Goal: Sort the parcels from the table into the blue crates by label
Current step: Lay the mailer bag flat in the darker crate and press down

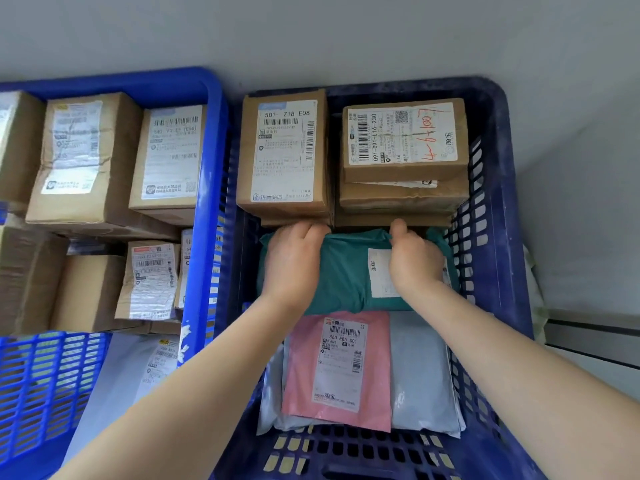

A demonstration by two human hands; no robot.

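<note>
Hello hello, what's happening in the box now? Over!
Both hands, left and right, grip the green parcel in the dark blue crate. Cardboard boxes crowd its far edge.

**Colour Survey: Crates and Parcels**

Dark blue crate [491,216], lattice-slotted walls. Brighter blue crate [204,188] alongside. Cardboard boxes [284,154] brown with white labels; one label [401,133] carries red handwriting (black barcodes throughout). Teal mailer [346,271], white label. Pink mailer [339,368], white label. Pale grey mailer [422,372]. Wall [346,36] grey.
</note>
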